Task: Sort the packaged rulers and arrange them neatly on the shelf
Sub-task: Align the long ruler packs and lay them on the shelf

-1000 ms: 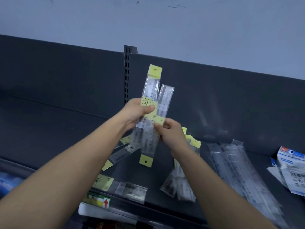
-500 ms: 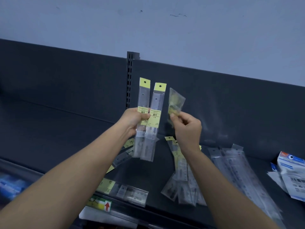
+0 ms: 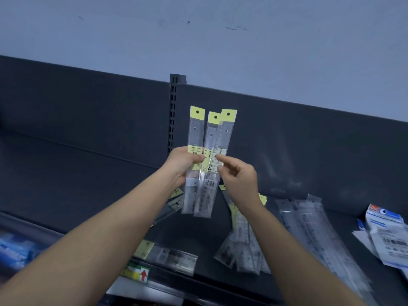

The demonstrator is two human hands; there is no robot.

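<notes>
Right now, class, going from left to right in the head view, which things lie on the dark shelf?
Flat yellow-labelled ruler pack → pile of short ruler packs → long clear ruler packs → white-and-blue packets.

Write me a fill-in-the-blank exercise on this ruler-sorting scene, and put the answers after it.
Together the left hand and the right hand hold up ___ packaged rulers. The header tabs at the tops of those packs are coloured ___. The right hand pinches the pack at the ___ end of the fan. The arrow on the label at the front edge of the shelf is ___.
Missing words: three; yellow; right; red.
</notes>
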